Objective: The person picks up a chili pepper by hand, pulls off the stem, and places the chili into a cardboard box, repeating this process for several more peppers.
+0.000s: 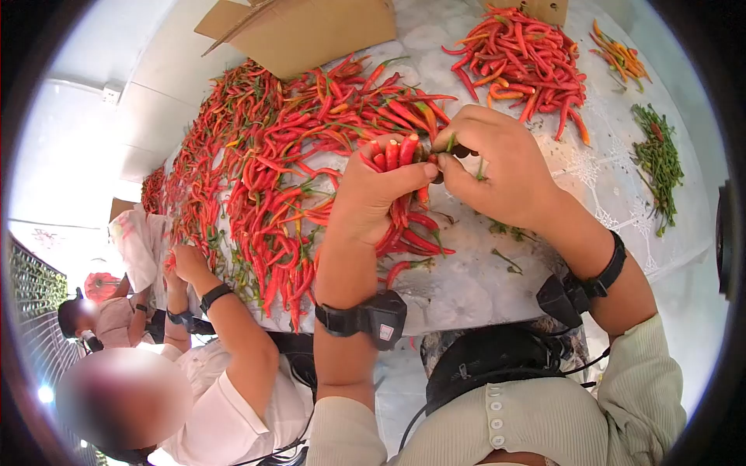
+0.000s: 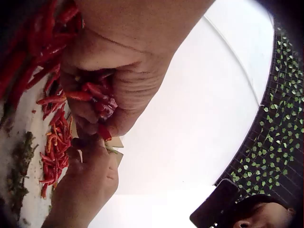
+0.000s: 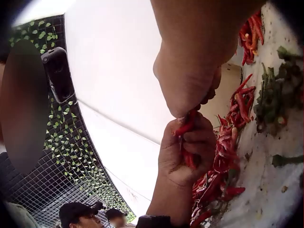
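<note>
My left hand (image 1: pixel 365 190) grips a bunch of red chili peppers (image 1: pixel 408 149), their cut-looking ends sticking up past the thumb. Close against it, my right hand (image 1: pixel 509 167) has thumb and forefinger pinched at the top of the bunch, with green stems (image 1: pixel 481 168) showing between its fingers. In the left wrist view, red peppers (image 2: pixel 97 95) fill the curled left palm, and the right hand's fingertips meet one pepper end. The right wrist view shows the left fingers (image 3: pixel 197 137) wrapped round the peppers. Below both hands, more chili peppers (image 1: pixel 420 237) lie on the table.
A large chili heap (image 1: pixel 272 171) covers the table's left side. Farther right sit a red chili pile (image 1: pixel 532 58), a small orange chili group (image 1: pixel 620 54) and green stems (image 1: pixel 659 167). A cardboard box (image 1: pixel 318 35) stands behind. Another person's hand (image 1: pixel 190 262) works at left.
</note>
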A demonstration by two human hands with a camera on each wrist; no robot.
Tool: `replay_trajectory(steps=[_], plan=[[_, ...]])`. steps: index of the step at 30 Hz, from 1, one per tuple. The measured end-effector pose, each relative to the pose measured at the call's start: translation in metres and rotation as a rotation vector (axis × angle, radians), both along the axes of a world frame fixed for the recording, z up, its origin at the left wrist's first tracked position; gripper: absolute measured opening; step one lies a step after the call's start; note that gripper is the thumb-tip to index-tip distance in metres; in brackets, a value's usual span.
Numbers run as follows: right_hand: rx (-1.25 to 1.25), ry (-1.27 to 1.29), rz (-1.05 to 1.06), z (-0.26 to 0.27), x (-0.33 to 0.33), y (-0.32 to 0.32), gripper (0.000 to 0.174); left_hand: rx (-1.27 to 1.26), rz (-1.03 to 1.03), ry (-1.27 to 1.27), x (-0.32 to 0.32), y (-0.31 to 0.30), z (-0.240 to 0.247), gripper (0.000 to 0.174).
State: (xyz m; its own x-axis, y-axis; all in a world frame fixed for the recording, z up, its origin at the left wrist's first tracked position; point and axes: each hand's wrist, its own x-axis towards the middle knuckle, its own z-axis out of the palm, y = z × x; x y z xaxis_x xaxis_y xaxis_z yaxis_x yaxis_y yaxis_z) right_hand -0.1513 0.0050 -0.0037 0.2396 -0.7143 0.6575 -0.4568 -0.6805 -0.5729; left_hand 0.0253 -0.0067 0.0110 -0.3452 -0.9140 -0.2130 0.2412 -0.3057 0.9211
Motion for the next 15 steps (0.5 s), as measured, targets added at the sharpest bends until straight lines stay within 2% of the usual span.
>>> replay_trajectory(steps=[4, 8, 13, 15], plan=[[-0.030, 0.012, -0.027, -0.0022, -0.0004, -0.0025, 0.012, 0.006, -0.028, -0.003, 0.0024, -0.0003, 0.0022, 0.021], [0.179, -0.151, 0.051, -0.0009, 0.0010, 0.0006, 0.011, -0.055, -0.009, 0.050, -0.0006, 0.0019, 0.0003, 0.023], [0.516, -0.325, 0.177, -0.0014, -0.0001, 0.0001, 0.009, 0.030, -0.047, 0.097, 0.0050, 0.0009, 0.0018, 0.024], [0.599, -0.522, 0.244, 0.0015, 0.0020, 0.0005, 0.010, 0.051, -0.070, 0.122, 0.0066, 0.0012, 0.0076, 0.022]])
